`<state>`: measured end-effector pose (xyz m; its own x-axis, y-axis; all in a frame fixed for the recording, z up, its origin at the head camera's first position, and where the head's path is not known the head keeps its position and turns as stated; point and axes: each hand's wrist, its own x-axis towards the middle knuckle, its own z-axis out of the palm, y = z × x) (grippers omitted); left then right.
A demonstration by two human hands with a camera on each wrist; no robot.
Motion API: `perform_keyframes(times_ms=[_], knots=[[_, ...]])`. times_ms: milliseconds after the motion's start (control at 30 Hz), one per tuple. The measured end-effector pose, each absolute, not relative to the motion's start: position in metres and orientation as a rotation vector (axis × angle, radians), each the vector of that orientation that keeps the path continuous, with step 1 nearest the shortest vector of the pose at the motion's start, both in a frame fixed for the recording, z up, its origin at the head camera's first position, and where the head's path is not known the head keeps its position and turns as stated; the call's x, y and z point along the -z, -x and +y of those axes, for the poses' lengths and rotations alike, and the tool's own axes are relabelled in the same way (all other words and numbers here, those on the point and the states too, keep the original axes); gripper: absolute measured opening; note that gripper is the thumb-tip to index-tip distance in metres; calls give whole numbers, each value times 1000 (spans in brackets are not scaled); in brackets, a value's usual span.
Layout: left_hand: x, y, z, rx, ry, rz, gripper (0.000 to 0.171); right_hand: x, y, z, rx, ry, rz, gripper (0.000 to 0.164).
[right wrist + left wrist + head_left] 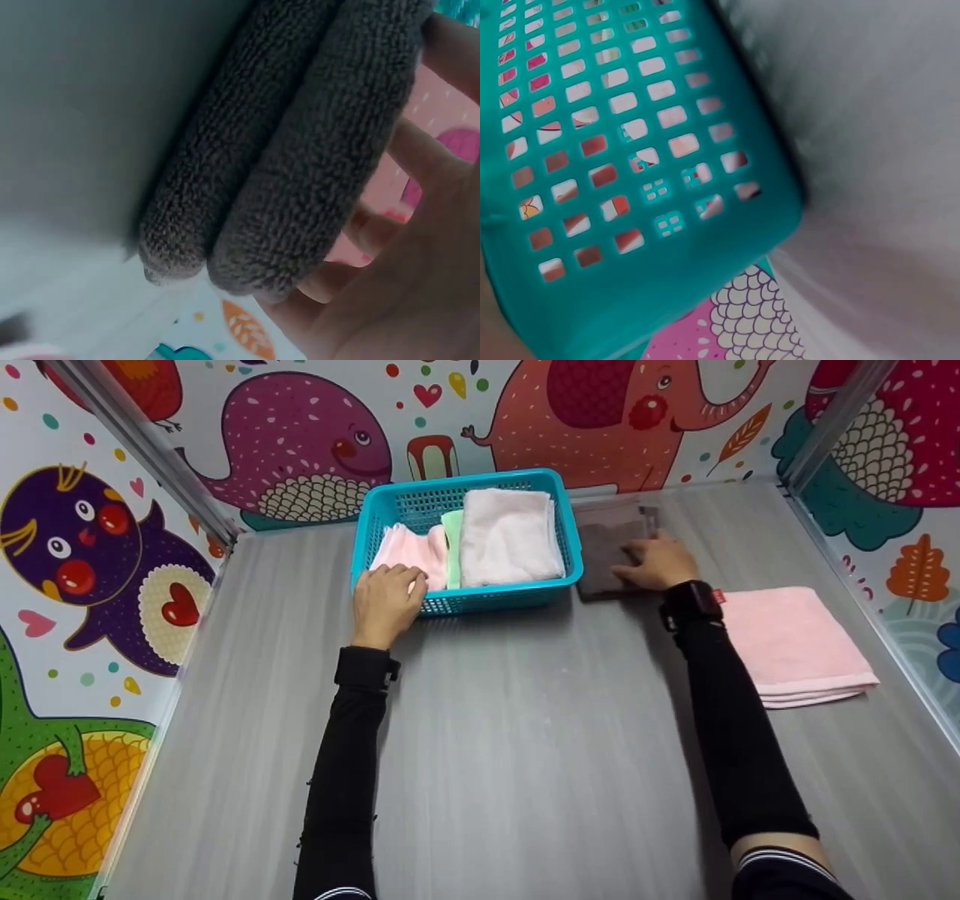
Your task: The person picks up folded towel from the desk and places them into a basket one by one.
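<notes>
In the head view, my left hand (388, 604) holds the near left corner of a teal plastic basket (480, 600), its fingers bent over the rim. Folded cloths stand inside: pink ones (414, 551) at left, a thin green one (453, 547), and a large pale pink towel (506, 540) at right. To the basket's right lies a folded dark brown towel (600, 559), paler along its far part. My right hand (664, 562) rests on this towel's right side with fingers spread. In the right wrist view, the fingers lie along the top of two thick brown folds (292, 172).
A folded pink towel (795, 645) with a small red tag lies beside my right forearm. The grey table (525, 750) is bordered by printed cartoon panels (450, 420) at the back and both sides. The basket stands close to the back panel.
</notes>
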<state>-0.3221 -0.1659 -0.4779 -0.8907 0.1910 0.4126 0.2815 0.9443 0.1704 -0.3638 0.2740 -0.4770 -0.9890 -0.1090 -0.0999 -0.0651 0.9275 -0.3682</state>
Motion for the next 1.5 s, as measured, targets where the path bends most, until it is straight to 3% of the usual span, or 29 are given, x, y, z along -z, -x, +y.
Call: perform_keyframes(times_ms=[367, 1067, 1333, 1400, 1500], knots=[[476, 323, -164, 312, 308, -2743, 42, 477, 348, 258, 397, 192, 2958, 77], [477, 322, -164, 311, 298, -2753, 42, 465, 228, 270, 221, 620, 2909, 84], [477, 321, -165, 319, 306, -2773, 42, 461, 230, 277, 374, 654, 2904, 52], [477, 321, -165, 352, 315, -2765, 40, 460, 234, 284, 437, 582, 2933, 51], [475, 321, -165, 411, 330, -2751, 37, 460, 238, 295, 471, 472, 2947, 66]])
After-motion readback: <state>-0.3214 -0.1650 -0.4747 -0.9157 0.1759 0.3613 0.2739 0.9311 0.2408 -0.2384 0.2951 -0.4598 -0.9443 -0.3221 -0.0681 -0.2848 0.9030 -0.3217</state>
